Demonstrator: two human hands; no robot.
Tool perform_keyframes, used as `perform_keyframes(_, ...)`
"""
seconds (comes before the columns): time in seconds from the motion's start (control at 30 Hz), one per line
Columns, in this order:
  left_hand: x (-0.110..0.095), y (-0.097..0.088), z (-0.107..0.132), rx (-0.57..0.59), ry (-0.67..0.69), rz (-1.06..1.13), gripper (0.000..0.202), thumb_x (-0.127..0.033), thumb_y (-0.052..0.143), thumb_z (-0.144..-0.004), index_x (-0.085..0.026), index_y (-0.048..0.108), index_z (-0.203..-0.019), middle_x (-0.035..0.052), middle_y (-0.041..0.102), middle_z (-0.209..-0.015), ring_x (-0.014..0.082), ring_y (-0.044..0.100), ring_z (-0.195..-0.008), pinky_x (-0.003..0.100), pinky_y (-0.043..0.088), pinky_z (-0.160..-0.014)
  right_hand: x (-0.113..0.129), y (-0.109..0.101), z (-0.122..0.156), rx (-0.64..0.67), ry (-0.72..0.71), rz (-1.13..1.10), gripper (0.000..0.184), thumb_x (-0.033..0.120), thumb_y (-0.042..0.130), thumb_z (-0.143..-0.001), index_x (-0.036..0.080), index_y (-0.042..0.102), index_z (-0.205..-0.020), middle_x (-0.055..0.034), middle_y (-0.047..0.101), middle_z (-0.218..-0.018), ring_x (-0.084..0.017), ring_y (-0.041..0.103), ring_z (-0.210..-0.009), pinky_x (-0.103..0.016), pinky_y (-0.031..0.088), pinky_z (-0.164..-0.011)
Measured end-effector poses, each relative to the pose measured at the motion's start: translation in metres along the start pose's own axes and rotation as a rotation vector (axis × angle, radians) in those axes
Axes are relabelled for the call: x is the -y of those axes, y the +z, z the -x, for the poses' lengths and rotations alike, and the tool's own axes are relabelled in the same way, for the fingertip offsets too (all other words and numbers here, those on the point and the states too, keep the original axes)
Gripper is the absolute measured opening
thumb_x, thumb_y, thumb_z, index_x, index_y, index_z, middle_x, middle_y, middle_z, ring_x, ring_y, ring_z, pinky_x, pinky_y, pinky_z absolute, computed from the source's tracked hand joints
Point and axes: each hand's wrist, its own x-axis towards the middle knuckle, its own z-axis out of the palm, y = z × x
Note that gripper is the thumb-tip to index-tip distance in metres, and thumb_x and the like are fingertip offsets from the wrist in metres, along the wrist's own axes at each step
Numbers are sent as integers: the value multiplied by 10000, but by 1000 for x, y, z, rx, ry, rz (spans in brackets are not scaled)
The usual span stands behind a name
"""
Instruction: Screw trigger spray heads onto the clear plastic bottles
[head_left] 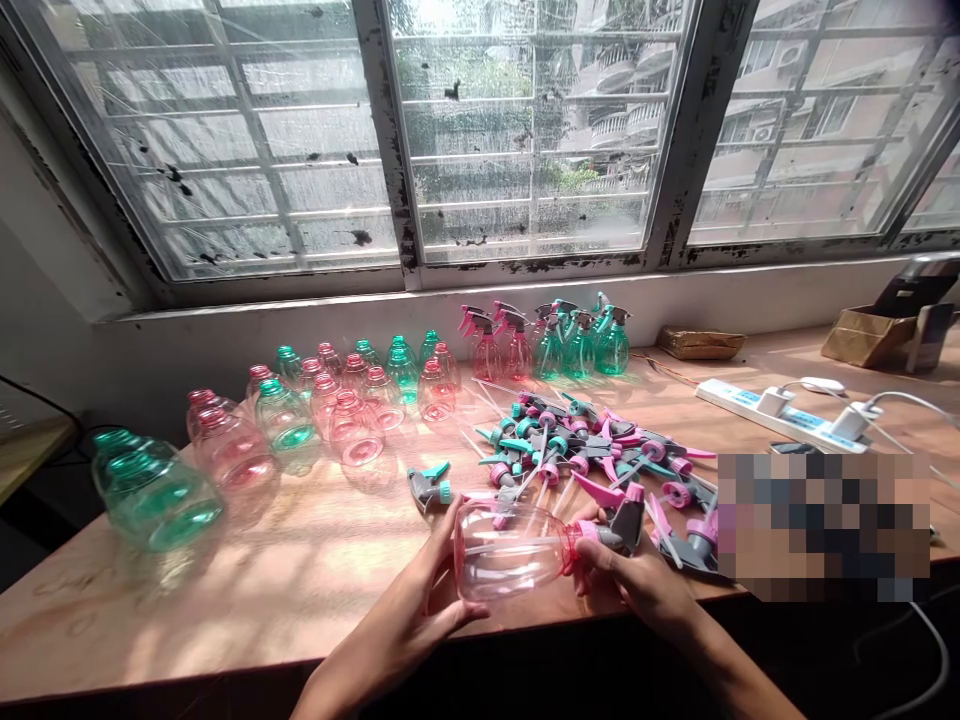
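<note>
A clear pink spray bottle (506, 560) lies on its side in the air between my hands, above the table's front edge. My left hand (442, 590) is wrapped around its base end. At the neck, my right hand (611, 565) grips the pink collar of the grey and pink spray head (626, 520) with thumb and fingers. The spray head sits at the bottle's mouth, and its pale dip tube runs inside the bottle. Whether the collar is fully screwed down, I cannot tell. Just beyond my left hand lies a grey and teal spray head (430, 487).
A pile of loose spray heads (555, 440) covers the middle right. Open pink and green bottles (345, 430) stand at left. Several bottles with spray heads (577, 345) line the windowsill wall. A power strip (780, 415) with cables lies at right, near a blurred patch.
</note>
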Motion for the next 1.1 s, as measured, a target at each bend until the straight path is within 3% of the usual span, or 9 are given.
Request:
perform_keyframes(0.17, 2, 1, 3, -19, 3, -13, 933, -380, 684, -1058, -448, 31, -1721, 4, 174, -1827, 334, 206, -1663, 504, 209, -1344, 0, 0, 0, -5, 12, 13, 469, 612, 872, -833, 216, 653, -954, -8, 771, -646, -196, 700, -571, -313, 559, -614)
perform_keyframes(0.33, -5, 2, 3, 5, -5, 7, 1050, -350, 727, -1024, -450, -61, -1710, -25, 98, -1835, 334, 88, -1678, 533, 167, -1348, 1, 0, 1, -6, 23, 30, 485, 638, 867, -826, 222, 656, -961, -1, 763, -636, -196, 696, -571, -317, 560, -628)
perform_keyframes(0.5, -4, 0, 0, 3, -35, -93, 957, -371, 749, -1008, -440, 114, -1721, -32, 85, -1835, 345, 50, -1680, 546, 93, -1355, 1, 0, 1, -1, 17, 24, 475, 631, 862, -836, 221, 651, -949, 3, 765, -631, -187, 701, -581, -300, 551, -629)
perform_keyframes(0.73, 6, -1, 3, -33, -21, -61, 976, -391, 729, -1025, -441, 48, -1722, 0, 102, -1835, 343, 166, -1669, 544, 164, -1342, 3, 1, 0, 3, 1, 48, 454, 624, 847, -851, 209, 680, -927, -8, 762, -644, -201, 699, -578, -324, 566, -629)
perform_keyframes(0.87, -1, 0, 4, -21, -33, -39, 1015, -423, 742, -1011, -418, 24, -1727, 3, 34, -1837, 358, 119, -1674, 538, 180, -1340, 1, 0, 0, -6, 6, 39, 455, 619, 857, -842, 213, 676, -939, -14, 763, -652, -208, 697, -569, -332, 566, -615)
perform_keyframes(1.0, -4, 1, 2, -12, -24, -59, 1033, -381, 727, -1021, -396, -26, -1728, 12, 84, -1836, 362, 120, -1674, 556, 128, -1350, -2, -2, 0, 14, 7, 25, 457, 613, 863, -843, 214, 674, -963, -10, 761, -650, -203, 702, -572, -326, 571, -617)
perform_keyframes(1.1, -2, 1, 0, 2, -2, -66, 999, -333, 727, -1016, -396, 34, -1733, 17, 137, -1832, 366, 182, -1664, 552, 166, -1349, -1, -1, 0, 2, 13, 16, 456, 613, 863, -842, 212, 676, -951, -7, 760, -644, -202, 700, -568, -331, 575, -625)
